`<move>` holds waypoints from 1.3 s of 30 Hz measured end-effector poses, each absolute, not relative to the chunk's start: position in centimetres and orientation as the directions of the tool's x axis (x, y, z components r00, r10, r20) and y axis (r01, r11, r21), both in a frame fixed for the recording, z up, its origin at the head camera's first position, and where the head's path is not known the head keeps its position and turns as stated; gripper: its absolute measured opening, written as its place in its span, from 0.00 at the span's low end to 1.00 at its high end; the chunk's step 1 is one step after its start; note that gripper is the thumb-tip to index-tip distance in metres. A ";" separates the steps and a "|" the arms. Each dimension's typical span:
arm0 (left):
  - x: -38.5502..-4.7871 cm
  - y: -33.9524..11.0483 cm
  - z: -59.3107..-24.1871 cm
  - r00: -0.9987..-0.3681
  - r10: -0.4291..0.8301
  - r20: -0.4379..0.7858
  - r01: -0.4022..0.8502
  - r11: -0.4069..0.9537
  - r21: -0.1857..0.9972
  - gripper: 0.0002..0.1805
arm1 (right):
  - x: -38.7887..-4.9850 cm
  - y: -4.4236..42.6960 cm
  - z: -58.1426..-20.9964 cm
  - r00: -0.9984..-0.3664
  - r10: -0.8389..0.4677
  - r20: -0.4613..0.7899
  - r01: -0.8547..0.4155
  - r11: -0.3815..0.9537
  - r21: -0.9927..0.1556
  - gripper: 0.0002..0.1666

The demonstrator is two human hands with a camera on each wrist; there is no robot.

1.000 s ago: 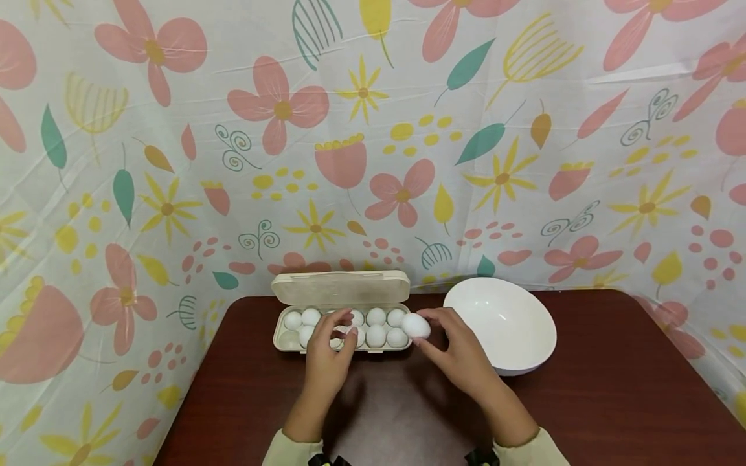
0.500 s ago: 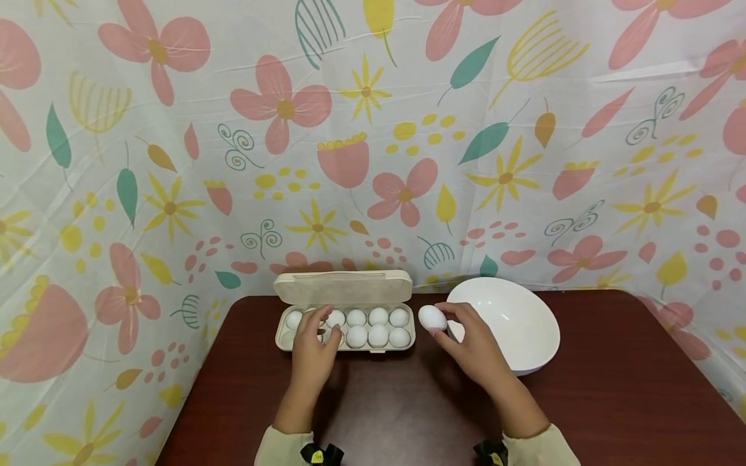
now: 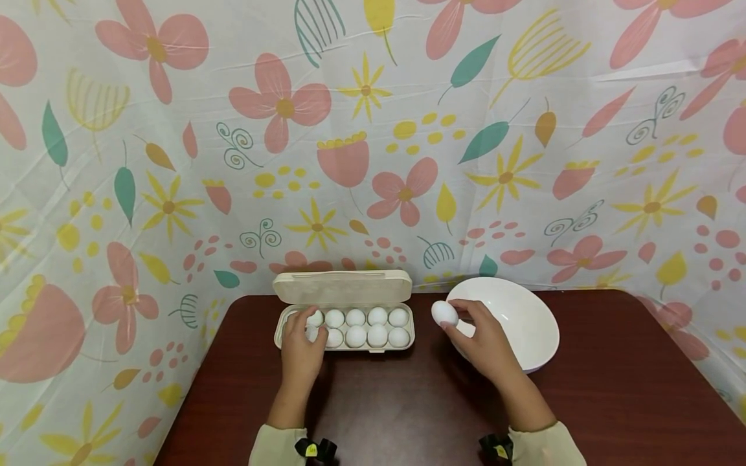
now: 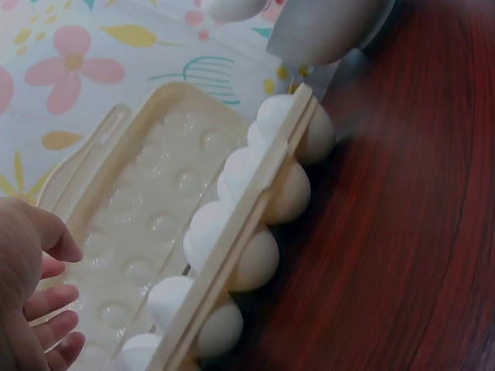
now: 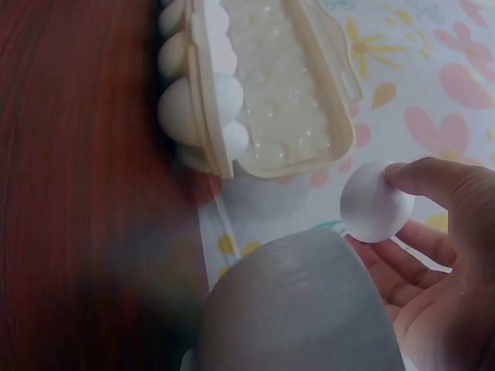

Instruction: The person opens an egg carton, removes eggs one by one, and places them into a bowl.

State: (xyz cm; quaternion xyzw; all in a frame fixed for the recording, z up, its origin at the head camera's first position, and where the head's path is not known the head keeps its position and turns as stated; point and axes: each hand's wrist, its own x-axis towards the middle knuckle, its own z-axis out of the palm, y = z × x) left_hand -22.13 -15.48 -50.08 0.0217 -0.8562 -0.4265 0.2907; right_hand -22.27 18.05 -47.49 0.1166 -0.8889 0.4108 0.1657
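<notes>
In the head view a white egg [image 3: 445, 314] is pinched between the thumb and fingertips of my right hand [image 3: 484, 338], held up by the near left rim of the white bowl [image 3: 515, 320]. The right wrist view shows this egg [image 5: 377, 202] off the table, above the bowl's outside [image 5: 298, 309]. My left hand [image 3: 303, 353] hovers at the left end of the open beige egg carton [image 3: 342, 291], its fingers spread and loosely bent. No egg shows in its grasp in the left wrist view, where the hand [image 4: 31, 294] is partly cut off. Several white eggs [image 3: 356, 336] sit in two rows in the carton.
Beneath everything is a dark reddish-brown table [image 3: 384, 414]. Behind it hangs a white cloth [image 3: 402, 142] printed with flowers and leaves. The carton's lid stands raised at the back, against the cloth side. The bowl is to the carton's right.
My right hand has carried the egg rightward, away from the carton's right end to the bowl's rim. The left hand has shifted left along the carton.
</notes>
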 end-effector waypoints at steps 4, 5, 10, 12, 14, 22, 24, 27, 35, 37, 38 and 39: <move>-22.3 -16.0 -50.3 -0.829 -0.306 0.469 0.188 0.637 0.747 0.23 | -22.6 18.4 -47.8 -0.936 -0.046 0.350 -0.295 0.647 -0.703 0.27; -22.3 -16.2 -50.3 -0.831 -0.310 0.462 0.182 0.634 0.752 0.23 | -22.7 18.6 -47.8 -0.938 -0.037 0.344 -0.284 0.651 -0.704 0.27; -22.6 -16.8 -50.7 -0.838 -0.341 0.426 0.137 0.624 0.769 0.24 | -23.0 19.3 -47.9 -0.945 0.001 0.328 -0.241 0.676 -0.697 0.26; -22.6 -17.0 -50.9 -0.834 -0.352 0.425 0.131 0.622 0.772 0.23 | -23.0 19.5 -47.9 -0.948 0.015 0.317 -0.221 0.686 -0.693 0.26; -22.7 -17.1 -50.9 -0.836 -0.356 0.418 0.123 0.620 0.775 0.23 | -23.0 19.8 -47.8 -0.954 0.024 0.298 -0.199 0.691 -0.695 0.27; -22.7 -17.6 -50.9 -0.893 -0.354 0.278 0.004 0.611 0.791 0.25 | -23.2 20.6 -47.6 -0.983 0.012 0.183 -0.118 0.723 -0.681 0.30; -22.8 -17.7 -51.0 -0.902 -0.348 0.255 -0.016 0.619 0.785 0.26 | -23.3 20.7 -47.7 -0.986 0.002 0.167 -0.111 0.737 -0.667 0.30; -22.8 -17.7 -51.1 -0.911 -0.338 0.238 -0.032 0.632 0.774 0.26 | -23.2 20.9 -47.8 -0.989 -0.013 0.148 -0.106 0.757 -0.644 0.29; -22.9 -17.7 -51.3 -0.922 -0.326 0.208 -0.045 0.625 0.779 0.25 | -23.2 21.2 -47.9 -0.998 -0.037 0.056 -0.063 0.796 -0.602 0.29; -22.9 -17.8 -51.4 -0.926 -0.322 0.195 -0.053 0.624 0.779 0.24 | -23.3 21.3 -47.9 -0.998 -0.043 0.037 -0.057 0.805 -0.590 0.29; -22.8 -17.8 -51.4 -0.928 -0.321 0.187 -0.059 0.625 0.779 0.24 | -23.3 21.3 -47.9 -0.998 -0.047 0.031 -0.056 0.808 -0.586 0.29; -22.8 -17.8 -51.4 -0.930 -0.320 0.179 -0.065 0.625 0.778 0.24 | -23.3 21.3 -47.9 -0.998 -0.050 0.027 -0.056 0.812 -0.581 0.29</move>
